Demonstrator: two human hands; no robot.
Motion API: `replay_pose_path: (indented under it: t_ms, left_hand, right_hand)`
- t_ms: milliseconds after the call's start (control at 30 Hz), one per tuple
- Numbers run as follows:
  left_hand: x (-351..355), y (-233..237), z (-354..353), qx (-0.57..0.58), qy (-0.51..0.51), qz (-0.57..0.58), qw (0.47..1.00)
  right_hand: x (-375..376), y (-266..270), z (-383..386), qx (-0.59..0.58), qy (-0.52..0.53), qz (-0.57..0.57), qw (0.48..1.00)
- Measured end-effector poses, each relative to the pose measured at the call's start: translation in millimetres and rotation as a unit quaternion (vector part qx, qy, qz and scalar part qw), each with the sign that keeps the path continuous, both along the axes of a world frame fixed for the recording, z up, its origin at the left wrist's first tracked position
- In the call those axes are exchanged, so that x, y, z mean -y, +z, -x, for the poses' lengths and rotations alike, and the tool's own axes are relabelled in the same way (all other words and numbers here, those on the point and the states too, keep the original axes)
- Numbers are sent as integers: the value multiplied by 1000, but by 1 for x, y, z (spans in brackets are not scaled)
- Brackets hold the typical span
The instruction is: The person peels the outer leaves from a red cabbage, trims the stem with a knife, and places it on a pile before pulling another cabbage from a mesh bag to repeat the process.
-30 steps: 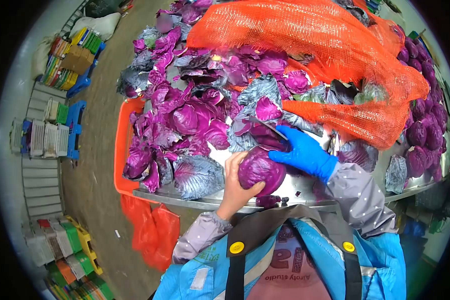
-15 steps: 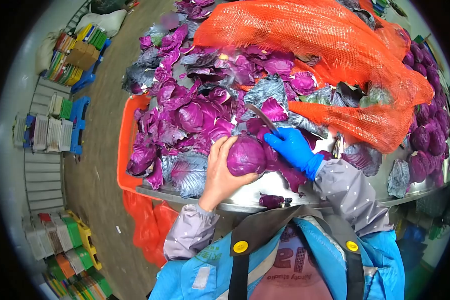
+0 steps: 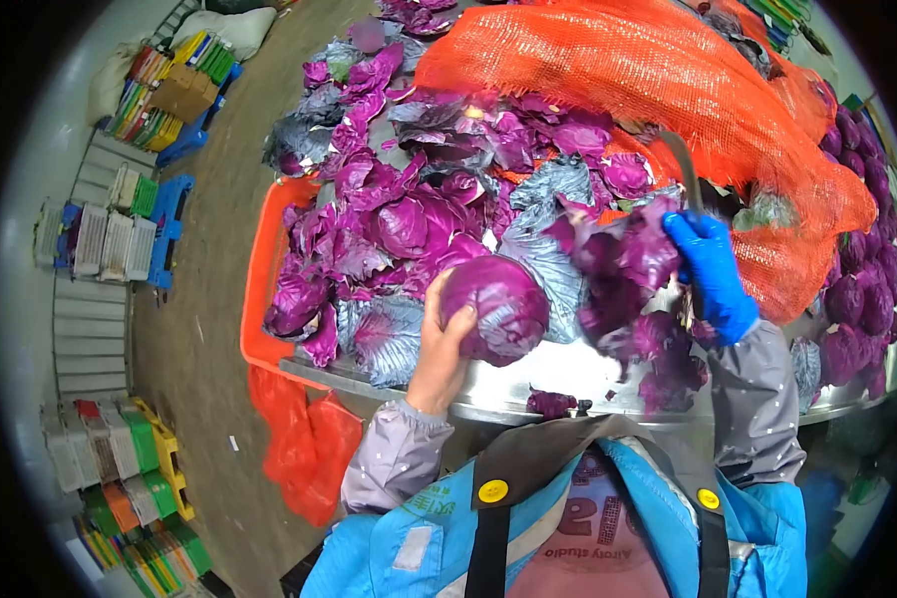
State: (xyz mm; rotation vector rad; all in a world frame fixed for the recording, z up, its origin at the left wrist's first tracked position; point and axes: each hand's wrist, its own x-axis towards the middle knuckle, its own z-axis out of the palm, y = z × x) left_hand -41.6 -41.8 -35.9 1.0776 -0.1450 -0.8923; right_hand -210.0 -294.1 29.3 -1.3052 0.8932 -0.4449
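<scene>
My bare left hand (image 3: 441, 349) is curled around the left side of a round red cabbage (image 3: 500, 314), close over the metal table's front edge. In a blue glove, my right hand (image 3: 713, 279) grips a knife (image 3: 683, 164) whose blade points up and away. Loose purple leaves (image 3: 633, 269), smeared by motion, hang beside the gloved fingers, between that hand and the cabbage. Behind the cabbage lies a large greyish outer leaf (image 3: 543, 269). A small dark scrap (image 3: 551, 403) rests at the table's front edge.
Peeled leaves (image 3: 389, 219) heap over the table's left side, above an orange crate (image 3: 259, 309). Orange mesh sacking (image 3: 618, 60) spreads across the back. Whole red cabbages (image 3: 862, 289) are piled at the right. Stacked crates (image 3: 115, 244) stand along the left wall.
My right hand has swung right with the knife, away from the cabbage, and leaves have shifted right beside it. The cabbage, in my left hand, now stands apart from the glove.
</scene>
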Motion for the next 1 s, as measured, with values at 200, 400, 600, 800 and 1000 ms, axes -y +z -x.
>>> replay_pose_path:
  t_ms: [200, 400, 600, 800, 1000]
  left_hand:
    - [16, 2, 8, 44, 9, -45, 998]
    - [30, -6, 24, 72, 44, -57, 995]
    - [37, -15, 32, 231, 81, -123, 962]
    - [39, -5, 35, 365, 98, -165, 911]
    - [35, 2, 34, 409, 73, -205, 886]
  right_hand:
    - [-48, -9, -13, -91, 147, 428, 887]
    - [-103, -18, -35, -111, 206, 470, 851]
    - [-111, -34, -41, -134, 148, 436, 877]
    - [-108, -41, -37, -102, 134, 334, 927]
    - [-106, -52, -32, -50, 102, 262, 958]
